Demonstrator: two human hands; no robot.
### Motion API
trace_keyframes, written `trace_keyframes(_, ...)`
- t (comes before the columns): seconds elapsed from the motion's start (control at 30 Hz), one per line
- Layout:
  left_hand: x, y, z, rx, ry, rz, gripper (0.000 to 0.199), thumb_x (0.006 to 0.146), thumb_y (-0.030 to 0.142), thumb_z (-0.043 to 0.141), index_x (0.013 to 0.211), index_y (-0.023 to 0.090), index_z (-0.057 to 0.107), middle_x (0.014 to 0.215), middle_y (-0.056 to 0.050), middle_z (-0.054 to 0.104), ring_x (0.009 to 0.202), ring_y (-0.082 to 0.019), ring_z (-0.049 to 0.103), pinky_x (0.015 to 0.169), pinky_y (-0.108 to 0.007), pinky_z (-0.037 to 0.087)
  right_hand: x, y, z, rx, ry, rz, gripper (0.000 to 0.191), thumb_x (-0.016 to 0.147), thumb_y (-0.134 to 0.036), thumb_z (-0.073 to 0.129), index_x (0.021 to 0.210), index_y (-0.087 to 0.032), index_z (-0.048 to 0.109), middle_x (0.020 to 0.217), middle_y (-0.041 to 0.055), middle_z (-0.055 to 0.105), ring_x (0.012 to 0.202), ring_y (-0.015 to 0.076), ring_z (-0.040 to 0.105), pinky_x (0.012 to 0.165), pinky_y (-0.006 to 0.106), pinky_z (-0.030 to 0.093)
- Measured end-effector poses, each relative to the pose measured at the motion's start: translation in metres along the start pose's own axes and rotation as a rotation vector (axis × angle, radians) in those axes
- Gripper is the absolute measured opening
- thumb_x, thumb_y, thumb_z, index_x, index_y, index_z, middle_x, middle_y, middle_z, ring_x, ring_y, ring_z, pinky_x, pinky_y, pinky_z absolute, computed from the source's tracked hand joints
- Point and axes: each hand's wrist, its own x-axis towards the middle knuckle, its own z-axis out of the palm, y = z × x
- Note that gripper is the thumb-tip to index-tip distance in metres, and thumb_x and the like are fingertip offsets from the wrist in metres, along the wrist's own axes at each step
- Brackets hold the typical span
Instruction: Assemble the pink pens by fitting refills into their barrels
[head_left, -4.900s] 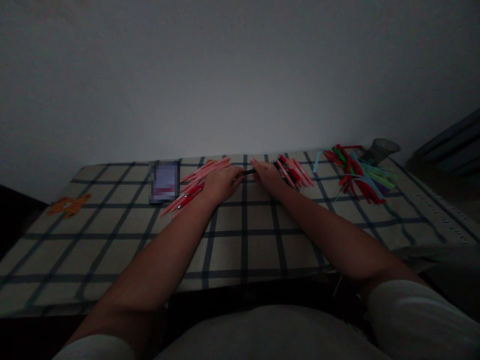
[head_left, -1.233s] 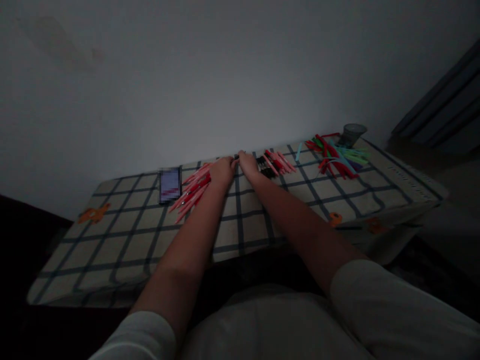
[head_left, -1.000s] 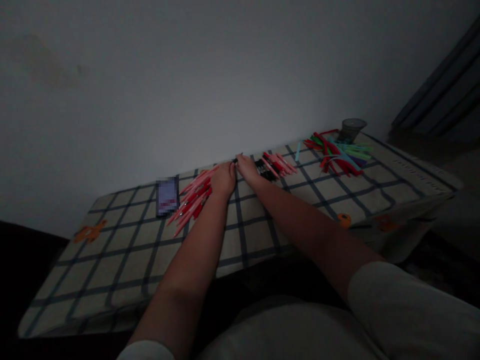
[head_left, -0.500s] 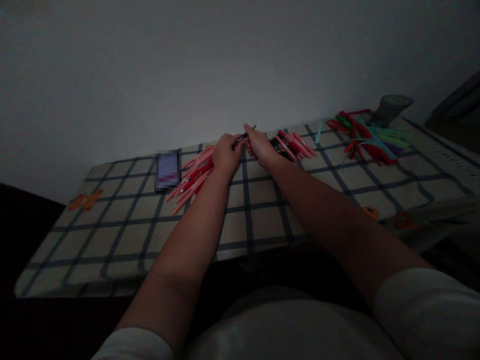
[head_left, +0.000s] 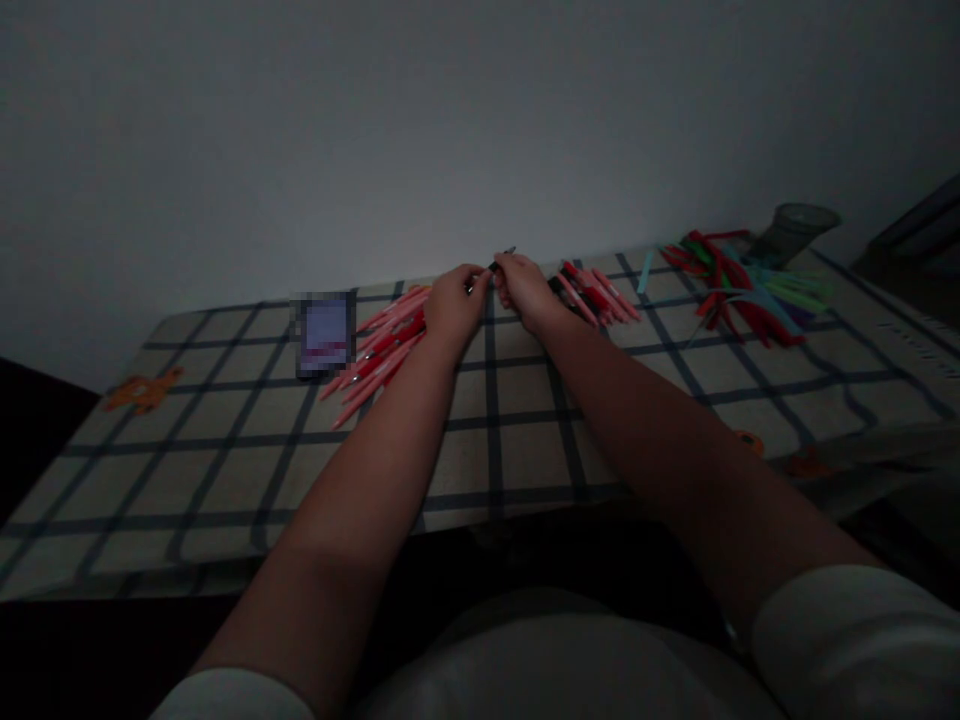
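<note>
Fingers (head_left: 505, 292) of the left hand (head_left: 454, 303) and right hand (head_left: 529, 293) pinch the slim dark pen (head_left: 493, 267) between them, above the checkered surface (head_left: 529, 450), and it should handle as light, stiff and slightly slippery, best held along its barrel.

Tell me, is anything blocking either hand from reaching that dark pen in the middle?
Nothing visible is: the left hand and the right hand both hold the dark pen, hiding part of it. The left pen pile and right pen pile lie to either side, not between hands and pen.
</note>
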Motion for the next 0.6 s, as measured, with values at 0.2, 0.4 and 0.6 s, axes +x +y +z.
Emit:
trace_keyframes(0.2,-0.0020,0.0016,0.0026,0.008,0.033,-0.059,0.029,0.105,0.040,0.059,0.117,0.024,0.079,0.108,-0.009,0.083,0.100,-0.025,0.074,0.088,-0.036,0.054,-0.0024,-0.0046,0.0012,-0.005,0.013,0.068,0.034,0.111,-0.038,0.056,0.080,-0.024,0.051,0.071,-0.0022,0.056,0.052,0.0090,0.045,0.047,0.022,0.035)
trace_keyframes(0.4,0.0018,-0.0015,0.0036,-0.017,0.007,-0.060,0.026,0.103,0.038,0.061,0.119,0.023,0.075,0.103,-0.007,0.081,0.093,-0.023,0.072,0.084,-0.034,0.053,0.0009,-0.0060,-0.0025,-0.002,-0.056,0.067,0.039,0.109,-0.048,0.062,0.080,-0.025,0.049,0.068,-0.0029,0.055,0.051,0.0095,0.048,0.047,0.023,0.037)
trace_keyframes(0.6,0.0046,-0.0046,0.0066,-0.096,-0.088,0.029,0.025,0.103,0.034,0.061,0.118,0.021,0.076,0.097,-0.006,0.081,0.086,-0.021,0.070,0.082,-0.033,0.054,0.0000,-0.0034,-0.0037,-0.027,-0.035,0.045,0.042,0.105,-0.058,0.067,0.085,-0.026,0.049,0.063,-0.0053,0.047,0.052,0.0115,0.047,0.047,0.024,0.037)
